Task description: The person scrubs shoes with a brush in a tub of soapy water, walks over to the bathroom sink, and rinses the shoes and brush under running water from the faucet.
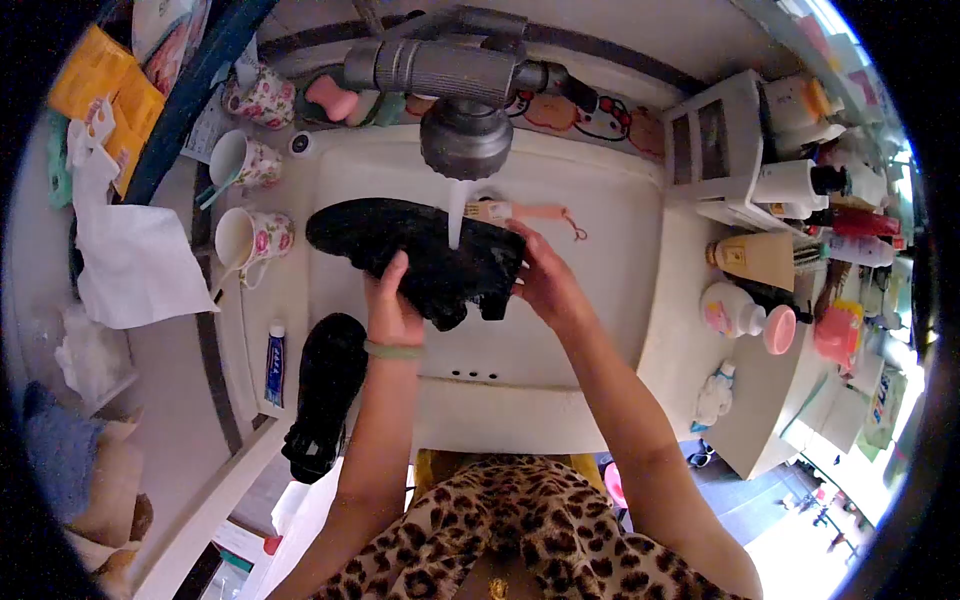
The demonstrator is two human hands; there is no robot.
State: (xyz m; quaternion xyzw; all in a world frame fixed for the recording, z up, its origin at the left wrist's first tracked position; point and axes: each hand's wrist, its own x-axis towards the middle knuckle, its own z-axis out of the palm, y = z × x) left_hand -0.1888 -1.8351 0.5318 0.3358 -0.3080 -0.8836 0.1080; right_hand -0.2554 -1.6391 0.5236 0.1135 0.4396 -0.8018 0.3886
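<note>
A black shoe (pixel 405 232) lies on its side over the sink (pixel 600 300), held by both hands. My left hand (pixel 394 308) grips its near edge at the middle, thumb on top. Around the right-hand end of the shoe are the fingers of my right hand (pixel 548 278). A stream of water (pixel 457 212) runs from the grey tap (pixel 466 140) onto the shoe. Behind the shoe, in the basin, lies a brush (pixel 535 211) with a pinkish handle, partly hidden. The other black shoe (pixel 328 385) rests on the left ledge beside my left forearm.
On the left ledge stand floral mugs (pixel 240 235) and a blue toothpaste tube (pixel 275 365). Pink soap (pixel 331 98) sits at the back. Several bottles (pixel 755 258) and a small white drawer unit (pixel 715 140) crowd the right side. The tap hangs low over the basin.
</note>
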